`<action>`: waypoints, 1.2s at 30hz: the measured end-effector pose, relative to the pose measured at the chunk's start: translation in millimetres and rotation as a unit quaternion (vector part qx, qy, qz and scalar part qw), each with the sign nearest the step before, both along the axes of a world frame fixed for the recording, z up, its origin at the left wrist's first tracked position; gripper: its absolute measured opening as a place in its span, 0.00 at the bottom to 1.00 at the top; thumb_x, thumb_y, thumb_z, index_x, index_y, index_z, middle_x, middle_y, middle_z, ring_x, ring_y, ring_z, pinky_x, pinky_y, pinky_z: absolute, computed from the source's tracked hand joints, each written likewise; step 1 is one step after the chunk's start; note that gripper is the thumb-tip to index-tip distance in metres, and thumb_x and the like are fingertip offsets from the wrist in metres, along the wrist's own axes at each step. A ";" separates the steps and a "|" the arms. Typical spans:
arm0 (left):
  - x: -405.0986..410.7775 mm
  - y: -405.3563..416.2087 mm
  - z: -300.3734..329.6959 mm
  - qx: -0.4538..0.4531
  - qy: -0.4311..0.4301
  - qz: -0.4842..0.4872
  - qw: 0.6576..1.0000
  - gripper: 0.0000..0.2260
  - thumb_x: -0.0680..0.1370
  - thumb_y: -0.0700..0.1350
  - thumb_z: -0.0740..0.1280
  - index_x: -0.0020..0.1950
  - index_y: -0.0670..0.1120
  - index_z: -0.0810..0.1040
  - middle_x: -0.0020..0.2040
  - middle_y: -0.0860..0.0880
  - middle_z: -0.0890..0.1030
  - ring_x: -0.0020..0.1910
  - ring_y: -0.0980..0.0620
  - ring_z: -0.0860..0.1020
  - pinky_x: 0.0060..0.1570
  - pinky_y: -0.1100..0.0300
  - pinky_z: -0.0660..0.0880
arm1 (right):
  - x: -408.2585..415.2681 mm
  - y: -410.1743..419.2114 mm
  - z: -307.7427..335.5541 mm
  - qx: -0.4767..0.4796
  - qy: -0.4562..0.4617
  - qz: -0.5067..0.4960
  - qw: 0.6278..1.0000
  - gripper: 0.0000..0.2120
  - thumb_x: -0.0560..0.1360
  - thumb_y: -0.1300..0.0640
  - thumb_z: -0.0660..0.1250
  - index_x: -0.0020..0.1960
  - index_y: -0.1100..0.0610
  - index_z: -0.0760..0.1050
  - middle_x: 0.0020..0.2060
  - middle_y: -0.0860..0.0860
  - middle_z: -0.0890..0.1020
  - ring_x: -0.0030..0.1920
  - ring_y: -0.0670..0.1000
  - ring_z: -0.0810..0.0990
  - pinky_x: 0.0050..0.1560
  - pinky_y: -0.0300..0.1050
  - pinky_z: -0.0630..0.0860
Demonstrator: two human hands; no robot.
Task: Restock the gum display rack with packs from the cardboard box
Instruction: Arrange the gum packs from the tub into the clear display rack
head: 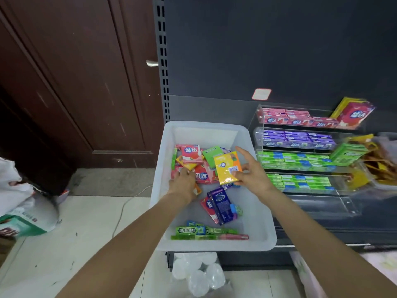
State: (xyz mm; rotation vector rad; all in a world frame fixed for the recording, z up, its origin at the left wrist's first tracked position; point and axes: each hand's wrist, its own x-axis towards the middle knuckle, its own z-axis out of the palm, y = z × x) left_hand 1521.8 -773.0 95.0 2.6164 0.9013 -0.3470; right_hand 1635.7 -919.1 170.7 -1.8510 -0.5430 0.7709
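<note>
The right hand (252, 175) pinches a light, stiff yellow gum pack (227, 167) by its edge above the white bin (261, 220), while the left hand (182, 181) curls onto loose packs (198, 168) inside.

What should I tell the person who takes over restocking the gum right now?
Right hand holds a yellow pack above the white bin.
Left hand reaches into the pile of mixed packs in the bin; its fingers are hidden.
Rack: pink, purple and two green rows filled; bottom tray empty.
Left to do: shelve the yellow pack, then the loose packs, including the Doublemint sticks.
</note>
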 end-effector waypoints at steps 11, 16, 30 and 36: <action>2.9 -13.7 53.8 -0.197 -0.351 0.100 0.910 0.29 0.70 0.41 0.73 0.69 0.43 0.69 0.55 0.49 0.73 0.55 0.51 0.75 0.55 0.62 0.72 | -1.1 -16.7 20.7 0.067 -0.031 -0.039 0.997 0.24 0.76 0.69 0.62 0.68 0.50 0.68 0.49 0.55 0.76 0.46 0.50 0.79 0.41 0.37 0.81; 25.9 -42.6 85.6 -0.467 -0.366 0.199 0.780 0.17 0.76 0.39 0.66 0.65 0.42 0.71 0.53 0.47 0.80 0.47 0.51 0.80 0.54 0.51 0.78 | 16.4 -37.7 34.9 0.133 -0.024 -0.034 0.990 0.15 0.73 0.66 0.68 0.59 0.60 0.76 0.55 0.51 0.80 0.45 0.41 0.80 0.48 0.35 0.79; 143.8 -162.6 117.2 -0.632 -0.313 0.205 0.679 0.07 0.80 0.39 0.61 0.56 0.40 0.75 0.45 0.44 0.81 0.42 0.51 0.80 0.43 0.57 0.79 | 136.8 -162.8 60.2 -0.056 -0.367 -0.066 0.926 0.24 0.75 0.46 0.66 0.26 0.57 0.65 0.22 0.51 0.67 0.25 0.50 0.64 0.29 0.43 0.60; 179.5 -202.5 114.9 -0.482 -0.350 0.219 0.772 0.07 0.77 0.41 0.66 0.55 0.46 0.78 0.47 0.46 0.81 0.41 0.50 0.79 0.44 0.56 0.77 | 194.9 -211.2 51.0 0.025 -0.216 -0.066 0.974 0.08 0.76 0.54 0.67 0.40 0.55 0.80 0.31 0.57 0.79 0.29 0.46 0.76 0.37 0.45 0.75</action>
